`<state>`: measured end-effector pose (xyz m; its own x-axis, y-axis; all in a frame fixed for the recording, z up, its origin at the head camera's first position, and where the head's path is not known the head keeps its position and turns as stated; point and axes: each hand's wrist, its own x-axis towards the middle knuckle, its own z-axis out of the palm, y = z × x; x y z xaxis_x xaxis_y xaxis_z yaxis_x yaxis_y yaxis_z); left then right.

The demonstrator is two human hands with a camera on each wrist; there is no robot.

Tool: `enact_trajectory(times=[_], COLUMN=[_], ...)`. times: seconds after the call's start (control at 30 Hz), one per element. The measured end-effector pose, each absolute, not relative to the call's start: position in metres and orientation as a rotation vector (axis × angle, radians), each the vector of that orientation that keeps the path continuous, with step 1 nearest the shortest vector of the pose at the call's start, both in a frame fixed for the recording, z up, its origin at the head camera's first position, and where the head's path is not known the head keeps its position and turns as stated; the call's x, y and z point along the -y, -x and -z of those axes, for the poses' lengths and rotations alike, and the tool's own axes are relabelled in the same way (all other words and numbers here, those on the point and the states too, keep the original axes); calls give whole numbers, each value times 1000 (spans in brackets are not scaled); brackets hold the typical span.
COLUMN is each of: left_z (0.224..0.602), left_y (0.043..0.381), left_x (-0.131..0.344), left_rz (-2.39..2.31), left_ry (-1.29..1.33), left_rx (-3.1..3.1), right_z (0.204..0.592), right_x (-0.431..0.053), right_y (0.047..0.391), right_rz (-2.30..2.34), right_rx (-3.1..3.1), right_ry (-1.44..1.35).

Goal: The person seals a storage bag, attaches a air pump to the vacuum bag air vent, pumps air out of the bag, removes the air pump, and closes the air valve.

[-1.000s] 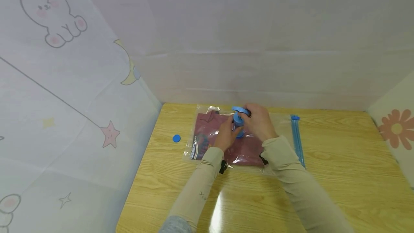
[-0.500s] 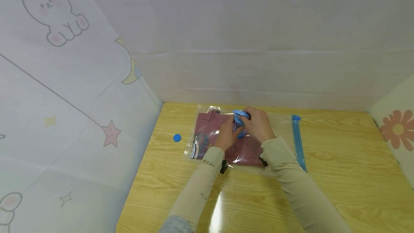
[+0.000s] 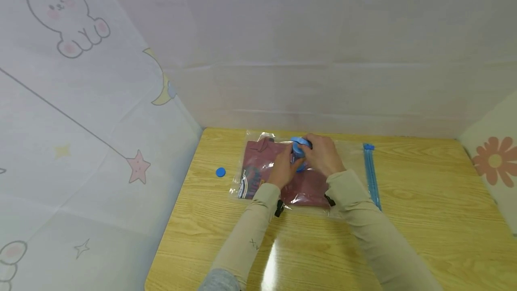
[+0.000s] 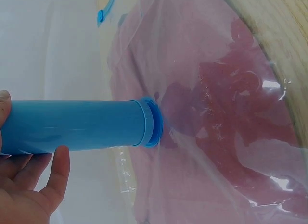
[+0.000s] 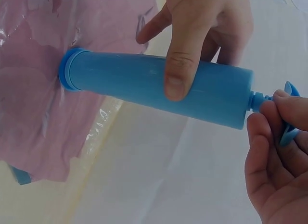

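A blue hand pump [image 4: 82, 125] stands with its lower end on the round blue valve [image 4: 156, 123] of a clear vacuum storage bag [image 3: 352, 156]. Inside the bag lies a folded maroon garment [image 3: 307, 187] with a printed patch at the left. My left hand [image 3: 284, 169] grips the pump barrel near its top, thumb across one side and fingers on the other. My right hand [image 3: 325, 155] holds the pump's blue handle [image 5: 288, 132] with curled fingers. Only a short length of rod shows between handle and barrel in the right wrist view.
A small round blue cap [image 3: 220, 172] lies on the wooden table [image 3: 194, 219] left of the bag. The bag's blue zip strip [image 3: 371, 178] with its slider [image 3: 369, 147] runs along the right end. Printed cloth walls [image 3: 258, 89] rise behind and beside the table.
From a second ago to half a second ago, my right hand brought the handle down closer to the barrel. Since then it has barely moved. My left hand keeps its grip on the pump.
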<state>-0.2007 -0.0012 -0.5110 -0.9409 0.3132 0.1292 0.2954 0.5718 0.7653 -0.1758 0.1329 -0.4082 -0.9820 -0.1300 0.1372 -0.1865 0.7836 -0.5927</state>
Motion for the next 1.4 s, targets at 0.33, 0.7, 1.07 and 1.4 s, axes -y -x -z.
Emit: enact_trajectory(times=[0.33,0.7,1.07,1.4], left_z=[510,510,508,507], left_y=[202,203,202,201], left_x=[-1,-2,-2,-1], left_rz=[-1288,-1338,-1311,-1298], left_ry=[-579,-481,-489,-487], left_rx=[-2835,-2775,-2776,-2764], right_z=[395,343,305,302], right_x=[-134,-129,-124,-122], right_y=[174,164,151,149], right_rz=[-926,-941,-936,-934], right_rx=[2789,2457,2241,2240], right_ry=[-308,-445,-501,-491])
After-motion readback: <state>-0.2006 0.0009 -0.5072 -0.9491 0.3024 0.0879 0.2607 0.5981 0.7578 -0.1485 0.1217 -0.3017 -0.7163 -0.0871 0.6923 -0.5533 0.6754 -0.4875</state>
